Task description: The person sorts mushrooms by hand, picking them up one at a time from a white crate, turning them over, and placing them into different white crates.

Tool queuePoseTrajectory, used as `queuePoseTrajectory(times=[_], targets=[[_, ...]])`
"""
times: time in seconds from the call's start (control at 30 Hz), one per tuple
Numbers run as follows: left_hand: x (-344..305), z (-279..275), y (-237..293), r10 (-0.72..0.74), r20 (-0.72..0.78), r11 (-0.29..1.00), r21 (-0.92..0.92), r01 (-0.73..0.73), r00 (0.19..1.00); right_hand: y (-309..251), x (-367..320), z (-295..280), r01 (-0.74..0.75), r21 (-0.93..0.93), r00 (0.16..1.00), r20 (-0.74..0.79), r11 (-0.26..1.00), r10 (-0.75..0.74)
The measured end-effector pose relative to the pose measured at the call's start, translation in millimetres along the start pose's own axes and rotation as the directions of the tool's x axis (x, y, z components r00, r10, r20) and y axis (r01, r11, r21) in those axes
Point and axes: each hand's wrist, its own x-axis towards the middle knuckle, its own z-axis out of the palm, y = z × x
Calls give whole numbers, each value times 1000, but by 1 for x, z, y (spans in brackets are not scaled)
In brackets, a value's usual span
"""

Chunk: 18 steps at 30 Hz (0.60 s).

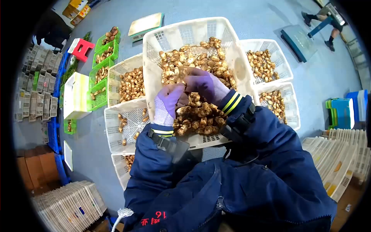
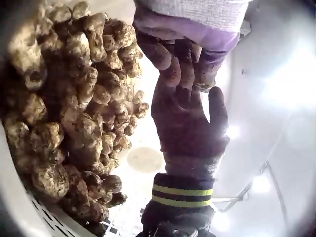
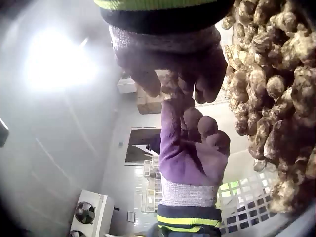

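Note:
Both hands wear purple gloves with pale knit cuffs and meet over a large white crate of brown, knobbly mushrooms. Between the fingertips is a small brown mushroom, mostly covered by the gloves. The left hand pinches it from the left, its thumb and fingers bent inward. From the other side the right hand holds it with curled fingers, the back of the glove facing up in the head view. More mushrooms heap close below the hands, darker ones piled at the crate's near end.
Smaller white crates of mushrooms flank the large one. Green baskets, a white foam box and a red stool stand left. A scale lies beyond. Stacked crates edge the floor; another person's legs show upper right.

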Motion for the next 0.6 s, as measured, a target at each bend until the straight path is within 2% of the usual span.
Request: queuePoseTrajectory(times=[0.07, 0.2, 0.3, 0.4, 0.47, 0.5, 0.53, 0.57, 0.6], targets=[[1, -1, 0, 34, 7, 991, 128, -35, 999, -1, -1, 5, -44, 16, 998, -45, 999, 45], [-2, 3, 2, 44, 18, 970, 239, -47, 999, 9, 0, -2, -69, 239, 996, -36, 969, 80], [-4, 6, -4, 91, 64, 991, 93, -96, 994, 16, 6, -17, -30, 275, 998, 53, 961, 16], [-2, -2, -10, 144, 145, 976, 141, -164, 979, 15, 8, -18, 41, 272, 989, 126, 962, -78], [-5, -5, -2, 23, 243, 961, 261, -88, 970, 18, 13, -22, 118, 248, 971, 176, 962, -165], [-6, -4, 3, -40, 287, 945, 322, -58, 957, 18, 12, -25, 148, 12, 981, 126, 989, -148], [-8, 1, 7, -197, 345, 905, 424, 35, 918, 13, 8, -23, 156, -225, 987, 71, 962, -144], [-10, 10, 10, -353, 383, 843, 526, 113, 854, 9, 5, -22, 142, -452, 988, 16, 881, -151], [-11, 14, 11, -501, 398, 761, 625, 173, 769, 8, 5, -28, 288, -595, 954, 109, 751, -280]])
